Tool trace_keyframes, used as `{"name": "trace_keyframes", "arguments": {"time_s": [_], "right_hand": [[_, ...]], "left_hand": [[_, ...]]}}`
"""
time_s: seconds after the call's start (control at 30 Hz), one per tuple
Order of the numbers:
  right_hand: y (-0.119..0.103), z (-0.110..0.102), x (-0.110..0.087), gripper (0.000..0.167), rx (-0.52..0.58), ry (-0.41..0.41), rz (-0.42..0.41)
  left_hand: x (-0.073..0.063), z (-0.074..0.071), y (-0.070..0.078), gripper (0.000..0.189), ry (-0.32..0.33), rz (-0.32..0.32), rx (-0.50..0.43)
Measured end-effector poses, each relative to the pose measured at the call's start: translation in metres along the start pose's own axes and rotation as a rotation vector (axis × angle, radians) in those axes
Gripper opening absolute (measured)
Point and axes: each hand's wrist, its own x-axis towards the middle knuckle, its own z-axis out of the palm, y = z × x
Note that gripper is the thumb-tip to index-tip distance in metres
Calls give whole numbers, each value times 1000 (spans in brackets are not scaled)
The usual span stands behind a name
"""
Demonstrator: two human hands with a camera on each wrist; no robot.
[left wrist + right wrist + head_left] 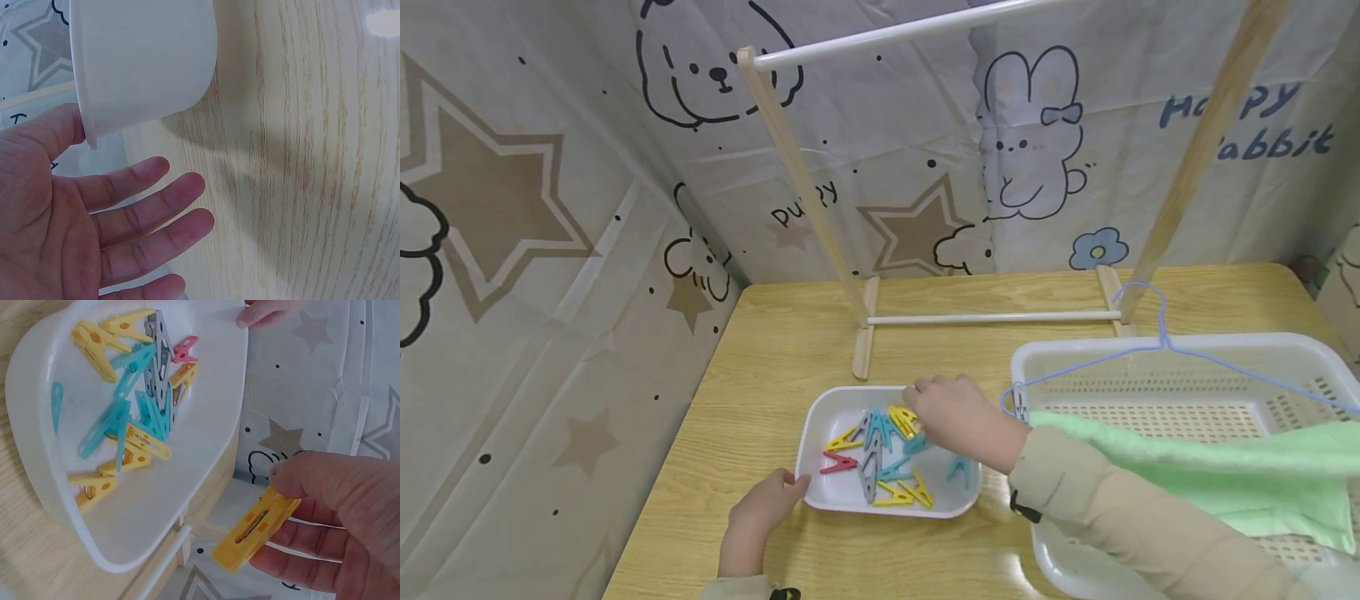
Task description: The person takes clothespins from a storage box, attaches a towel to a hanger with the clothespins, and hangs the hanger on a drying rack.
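Note:
Between the thumb and fingers of my right hand (312, 519) is a yellow clothespin (256, 528), shown in the right wrist view just past the rim of a white plastic basin (842, 408). In the head view that hand (966, 421) covers the basin's back right corner. My left hand (767, 504) is at the front left corner of the basin. Its thumb (65, 128) touches the rim, while the other fingers extend loosely below, apart from the wall. Inside the basin lie yellow, teal, grey and red clothespins (871, 467).
To the right stands a white perforated basket (1090, 343) with a light green towel (1240, 479). A blue hanger (1162, 325) lies across it, a grey clothespin (1020, 402) at its left end. Behind rises a wooden rack (805, 183) with white rods.

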Motion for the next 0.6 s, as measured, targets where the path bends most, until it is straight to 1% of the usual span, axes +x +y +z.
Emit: {"name": "trace_keyframes", "arguments": {"time_s": [0.1,0.27,0.4,0.6], "right_hand": [[5,-2,-2,32,7,23,10],[13,-5,-5,36,78,15,42],[18,-8,-8,39,136,26,57],[26,-12,-11,37,193,49,62]], "left_hand": [[0,0,0,50,2,2,5],[0,0,1,50,6,9,6],[0,0,1,50,3,4,10],[0,0,1,51,1,-1,12]]}}
